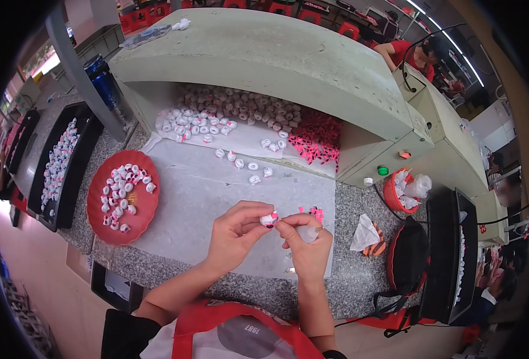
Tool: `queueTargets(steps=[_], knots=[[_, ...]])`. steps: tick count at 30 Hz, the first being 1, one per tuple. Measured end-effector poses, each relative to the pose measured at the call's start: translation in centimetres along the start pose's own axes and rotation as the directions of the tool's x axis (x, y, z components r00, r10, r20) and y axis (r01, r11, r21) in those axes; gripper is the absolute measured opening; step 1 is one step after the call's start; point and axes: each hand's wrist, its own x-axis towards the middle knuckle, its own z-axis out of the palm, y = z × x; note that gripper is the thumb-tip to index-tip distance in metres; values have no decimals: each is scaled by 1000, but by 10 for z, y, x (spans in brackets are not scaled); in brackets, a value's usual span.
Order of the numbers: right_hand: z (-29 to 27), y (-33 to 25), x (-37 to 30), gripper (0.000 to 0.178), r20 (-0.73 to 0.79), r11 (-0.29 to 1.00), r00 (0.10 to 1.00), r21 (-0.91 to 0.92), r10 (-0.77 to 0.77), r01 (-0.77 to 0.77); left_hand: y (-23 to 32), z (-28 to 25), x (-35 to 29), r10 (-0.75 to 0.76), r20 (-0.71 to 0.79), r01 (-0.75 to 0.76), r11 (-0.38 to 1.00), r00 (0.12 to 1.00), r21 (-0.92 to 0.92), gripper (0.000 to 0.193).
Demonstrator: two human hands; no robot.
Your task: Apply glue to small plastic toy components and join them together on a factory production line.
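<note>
The person's left hand [236, 234] pinches a small rounded white piece with pink and black patches [268, 220] between thumb and fingertips, above the white paper sheet [184, 200]. The right hand [307, 248] has its thumb and forefinger drawn together at the piece's right side; I can't tell whether they grip anything themselves. Just beyond those right fingers lie little pink-and-black bits [316, 213]. Farther past the left fingertips sit loose white pieces [252, 166], and well to their left is a red scalloped dish [148, 215] holding more.
</note>
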Motion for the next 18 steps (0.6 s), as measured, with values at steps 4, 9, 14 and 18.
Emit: queueTargets(steps=[4, 9, 14, 18], knots=[[4, 16, -4, 11, -84, 980, 977, -42, -196, 193, 16, 0, 1, -167, 57, 173, 975, 984, -140, 42], [12, 20, -9, 14, -105, 964, 958, -5, -266, 267, 17, -3, 1, -212, 83, 224, 959, 974, -174, 45], [13, 23, -8, 14, -118, 968, 962, 17, -248, 252, 16, 2, -2, -151, 25, 153, 985, 988, -76, 41], [13, 22, -9, 15, -127, 963, 956, 17, -265, 269, 15, 2, -1, -132, 41, 135, 987, 990, -88, 38]])
